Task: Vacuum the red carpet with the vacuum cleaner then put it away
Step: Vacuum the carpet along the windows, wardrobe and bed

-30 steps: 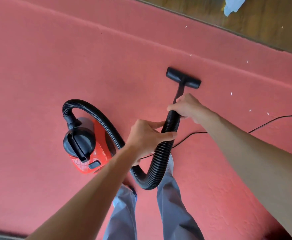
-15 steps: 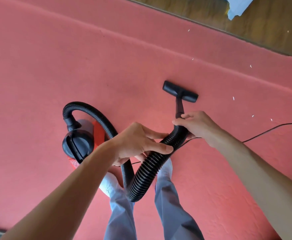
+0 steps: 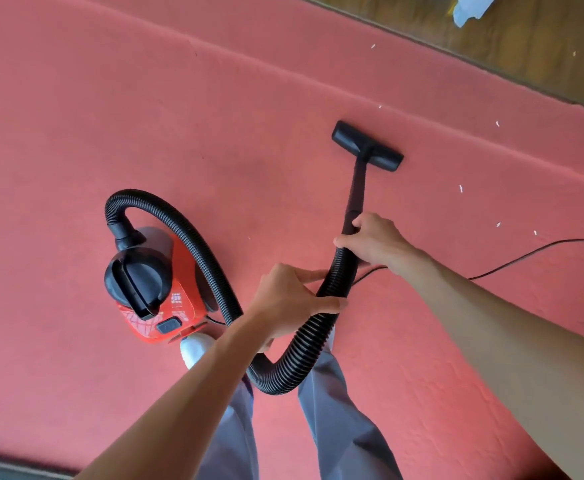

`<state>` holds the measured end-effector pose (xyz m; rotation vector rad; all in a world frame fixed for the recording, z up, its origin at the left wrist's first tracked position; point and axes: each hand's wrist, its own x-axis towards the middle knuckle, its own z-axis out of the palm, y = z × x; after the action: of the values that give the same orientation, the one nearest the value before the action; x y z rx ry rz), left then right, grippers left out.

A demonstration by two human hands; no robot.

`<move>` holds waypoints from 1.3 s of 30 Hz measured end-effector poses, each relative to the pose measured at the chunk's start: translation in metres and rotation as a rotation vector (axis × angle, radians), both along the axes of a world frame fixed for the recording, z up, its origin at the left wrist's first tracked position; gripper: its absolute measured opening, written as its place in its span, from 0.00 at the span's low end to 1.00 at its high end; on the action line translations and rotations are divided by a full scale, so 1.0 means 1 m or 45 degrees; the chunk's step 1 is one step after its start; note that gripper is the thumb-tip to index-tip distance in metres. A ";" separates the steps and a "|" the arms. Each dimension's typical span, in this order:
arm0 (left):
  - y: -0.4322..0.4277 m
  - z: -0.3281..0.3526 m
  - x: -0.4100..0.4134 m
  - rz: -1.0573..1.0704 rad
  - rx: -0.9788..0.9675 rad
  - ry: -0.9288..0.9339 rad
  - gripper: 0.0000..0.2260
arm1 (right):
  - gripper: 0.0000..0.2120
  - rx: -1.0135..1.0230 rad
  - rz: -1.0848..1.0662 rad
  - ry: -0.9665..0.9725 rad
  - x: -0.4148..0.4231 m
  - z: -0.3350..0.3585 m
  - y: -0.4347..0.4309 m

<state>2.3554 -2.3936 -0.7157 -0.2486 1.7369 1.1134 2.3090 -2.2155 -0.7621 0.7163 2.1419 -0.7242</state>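
Note:
The red carpet (image 3: 145, 116) fills most of the view. A small red and black vacuum cleaner (image 3: 152, 289) stands on it to the left of my legs. Its ribbed black hose (image 3: 193, 233) arcs up from the body, loops down low in front of my legs and rises to a black wand. My left hand (image 3: 290, 303) grips the hose just below the wand. My right hand (image 3: 377, 240) holds the wand's lower end. The flat black floor nozzle (image 3: 366, 146) lies on the carpet ahead of my hands.
Small white scraps (image 3: 461, 188) dot the carpet to the right of the nozzle. The black power cord (image 3: 526, 254) runs off to the right edge. Wooden floor (image 3: 491, 39) borders the carpet at top right, with a white and blue thing (image 3: 470, 8) on it.
The nozzle has been pushed forward across the carpet, away from me, after being pulled back half a second ago. Both hands moved with the hose and wand.

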 end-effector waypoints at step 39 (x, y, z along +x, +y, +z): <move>-0.119 0.048 0.040 -0.427 0.226 -0.198 0.16 | 0.06 0.025 -0.159 -0.174 0.107 0.034 -0.101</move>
<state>2.3958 -2.5126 -0.6675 0.0642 1.4670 0.9659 2.4162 -2.3167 -0.7282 0.8907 1.9963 -0.6993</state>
